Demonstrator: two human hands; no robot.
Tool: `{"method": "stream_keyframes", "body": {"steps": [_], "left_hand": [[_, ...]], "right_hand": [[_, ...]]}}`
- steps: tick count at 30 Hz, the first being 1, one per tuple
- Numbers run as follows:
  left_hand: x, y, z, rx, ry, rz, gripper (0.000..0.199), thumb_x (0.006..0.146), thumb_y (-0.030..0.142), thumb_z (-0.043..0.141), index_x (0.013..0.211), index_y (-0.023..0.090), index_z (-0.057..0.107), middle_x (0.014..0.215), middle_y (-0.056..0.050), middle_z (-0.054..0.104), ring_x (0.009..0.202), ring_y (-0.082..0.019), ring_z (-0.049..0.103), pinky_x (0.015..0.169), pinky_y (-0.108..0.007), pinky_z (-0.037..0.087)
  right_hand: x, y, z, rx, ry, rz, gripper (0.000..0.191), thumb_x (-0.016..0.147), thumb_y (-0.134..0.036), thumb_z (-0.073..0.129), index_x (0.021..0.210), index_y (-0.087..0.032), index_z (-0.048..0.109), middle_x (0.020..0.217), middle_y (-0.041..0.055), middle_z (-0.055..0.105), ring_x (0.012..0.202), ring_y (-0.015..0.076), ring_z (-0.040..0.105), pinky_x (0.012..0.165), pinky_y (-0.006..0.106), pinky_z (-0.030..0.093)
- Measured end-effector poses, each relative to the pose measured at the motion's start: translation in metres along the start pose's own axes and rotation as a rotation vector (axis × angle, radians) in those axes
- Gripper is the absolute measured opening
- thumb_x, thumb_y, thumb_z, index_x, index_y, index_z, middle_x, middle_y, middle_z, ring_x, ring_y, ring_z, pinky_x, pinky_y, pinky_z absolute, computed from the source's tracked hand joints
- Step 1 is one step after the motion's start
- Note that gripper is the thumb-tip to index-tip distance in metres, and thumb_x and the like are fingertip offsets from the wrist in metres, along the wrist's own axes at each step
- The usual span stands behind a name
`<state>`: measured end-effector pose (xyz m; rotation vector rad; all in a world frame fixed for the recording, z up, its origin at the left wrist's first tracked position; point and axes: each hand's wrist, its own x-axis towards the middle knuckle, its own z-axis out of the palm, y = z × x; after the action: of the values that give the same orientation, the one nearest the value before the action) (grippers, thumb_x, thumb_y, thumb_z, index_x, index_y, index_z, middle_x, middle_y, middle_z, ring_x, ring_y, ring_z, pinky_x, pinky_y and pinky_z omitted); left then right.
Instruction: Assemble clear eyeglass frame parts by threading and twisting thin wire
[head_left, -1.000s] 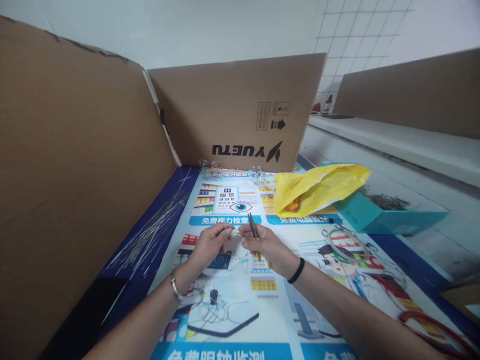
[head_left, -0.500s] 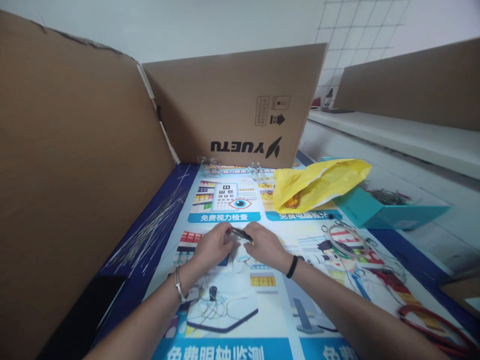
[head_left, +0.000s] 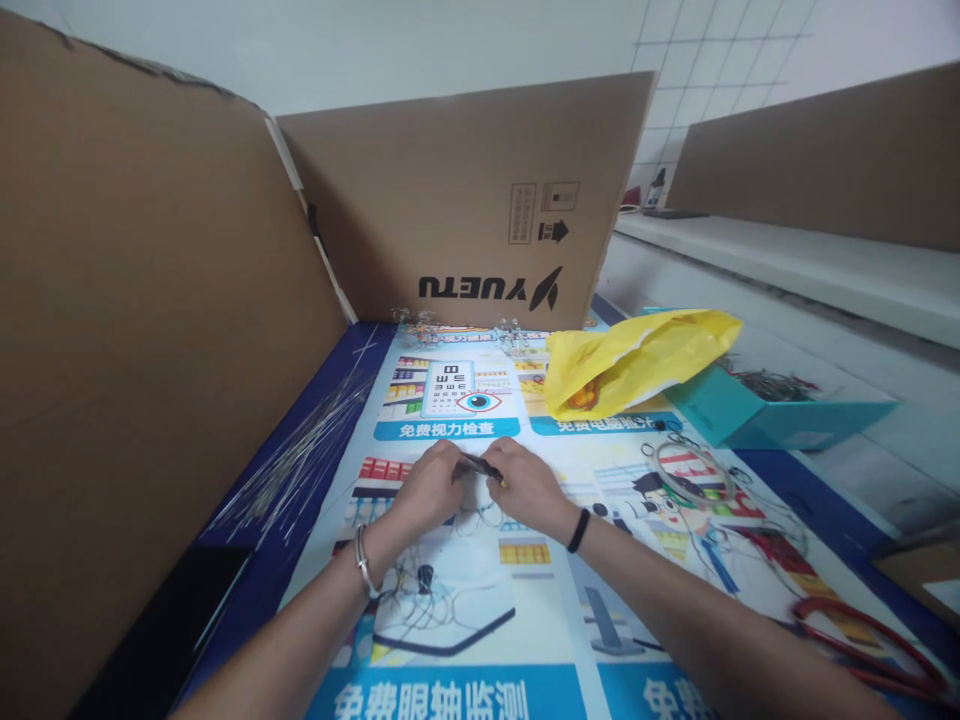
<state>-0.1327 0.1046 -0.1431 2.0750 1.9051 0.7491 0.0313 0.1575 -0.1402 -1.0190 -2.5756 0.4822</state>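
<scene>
My left hand [head_left: 429,490] and my right hand [head_left: 531,490] are close together over the middle of the printed sheet [head_left: 480,545]. Between them is a short, dark, narrow tool [head_left: 480,465] with a bit of yellow near the right fingers; its exact kind is too small to tell. The right fingers are wrapped round one end, and the left thumb and fingers pinch the other. Thin wire [head_left: 484,518] curves just beneath the hands. Nearer me, a tangle of thin wires [head_left: 424,605] with a small black piece lies by my left wrist.
Straight thin wires [head_left: 292,455] lie at left, beside a dark flat object [head_left: 169,620]. Wire clusters [head_left: 512,337] stand near the cardboard panel [head_left: 450,200]. At right are a yellow bag [head_left: 637,365], a teal box [head_left: 780,425] of wires, coiled wire [head_left: 694,475] and red cable [head_left: 862,640].
Both hands stay together on the dark tool, which is now held at a slightly flatter angle. The view has shifted a little; other things lie as before.
</scene>
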Motion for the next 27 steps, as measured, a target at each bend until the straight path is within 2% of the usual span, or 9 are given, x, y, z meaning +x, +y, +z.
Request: {"method": "stream_keyframes", "body": {"steps": [5,10,12,14,17,19,22,24,27], "left_hand": [[0.001,-0.002,0.002,-0.012,-0.005,0.057,0.033,0.059,-0.004,0.041,0.077,0.018,0.058,0.085,-0.005,0.058,0.087,-0.02,0.054,0.077,-0.032,0.043],[-0.003,-0.01,-0.008,-0.129,-0.013,0.149,0.035,0.067,0.001,0.045,0.093,0.02,0.06,0.108,-0.005,0.06,0.107,-0.021,0.049,0.095,-0.038,0.036],[-0.004,-0.016,-0.014,-0.21,0.039,0.076,0.029,0.073,0.01,0.049,0.099,0.02,0.058,0.113,-0.006,0.058,0.109,-0.021,0.049,0.093,-0.036,0.038],[-0.003,-0.019,-0.022,-0.259,0.13,-0.041,0.024,0.079,0.019,0.048,0.101,0.019,0.057,0.11,-0.007,0.06,0.102,-0.02,0.054,0.085,-0.034,0.043],[-0.004,-0.014,-0.036,-0.255,0.2,-0.117,0.019,0.082,0.024,0.046,0.094,0.019,0.06,0.097,-0.005,0.064,0.09,-0.019,0.058,0.077,-0.03,0.045],[-0.006,-0.005,-0.044,-0.223,0.148,-0.059,0.016,0.082,0.023,0.047,0.087,0.02,0.062,0.091,-0.003,0.065,0.087,-0.018,0.059,0.077,-0.029,0.044],[-0.011,0.007,-0.049,-0.147,-0.009,0.05,0.011,0.078,0.022,0.052,0.079,0.021,0.063,0.084,-0.002,0.065,0.082,-0.018,0.057,0.075,-0.028,0.042],[-0.013,0.008,-0.046,-0.091,-0.119,0.076,0.007,0.073,0.02,0.057,0.077,0.021,0.062,0.079,-0.001,0.063,0.078,-0.018,0.056,0.071,-0.028,0.042],[-0.013,0.002,-0.038,-0.068,-0.217,0.085,0.013,0.067,0.017,0.06,0.079,0.021,0.062,0.078,-0.001,0.06,0.077,-0.019,0.055,0.069,-0.028,0.041]], "right_hand": [[-0.001,0.001,0.001,-0.006,0.01,-0.003,0.02,0.073,-0.011,0.049,0.088,-0.019,0.059,0.099,0.0039,0.055,0.092,0.0161,0.052,0.079,0.026,0.038],[-0.004,0.005,-0.002,0.177,0.108,-0.039,0.012,0.079,-0.023,0.052,0.087,-0.018,0.059,0.092,0.0042,0.057,0.087,0.0171,0.052,0.077,0.028,0.04],[-0.004,0.007,-0.004,0.309,0.222,0.003,0.015,0.082,-0.026,0.049,0.091,-0.018,0.058,0.089,0.0041,0.057,0.086,0.0165,0.053,0.077,0.028,0.041],[-0.004,0.008,-0.004,0.385,0.309,0.057,0.017,0.082,-0.026,0.048,0.095,-0.019,0.057,0.089,0.0036,0.057,0.085,0.0164,0.053,0.077,0.029,0.041],[-0.002,0.011,-0.002,0.353,0.322,0.085,0.018,0.078,-0.027,0.055,0.095,-0.02,0.057,0.089,0.0036,0.057,0.086,0.0178,0.053,0.078,0.03,0.042],[-0.001,0.013,-0.001,0.306,0.31,0.097,0.022,0.075,-0.027,0.058,0.095,-0.019,0.057,0.091,0.0043,0.056,0.087,0.0183,0.052,0.079,0.031,0.041],[-0.001,0.017,0.0,0.248,0.281,0.129,0.023,0.072,-0.024,0.059,0.095,-0.02,0.057,0.093,0.0039,0.056,0.087,0.0177,0.053,0.078,0.03,0.04],[-0.001,0.017,-0.002,0.217,0.24,0.129,0.021,0.072,-0.021,0.059,0.093,-0.02,0.058,0.091,0.0029,0.057,0.085,0.0171,0.053,0.076,0.029,0.039],[-0.002,0.011,-0.004,0.187,0.141,0.093,0.02,0.072,-0.021,0.06,0.091,-0.021,0.059,0.087,0.0012,0.059,0.083,0.016,0.053,0.073,0.028,0.036]]}}
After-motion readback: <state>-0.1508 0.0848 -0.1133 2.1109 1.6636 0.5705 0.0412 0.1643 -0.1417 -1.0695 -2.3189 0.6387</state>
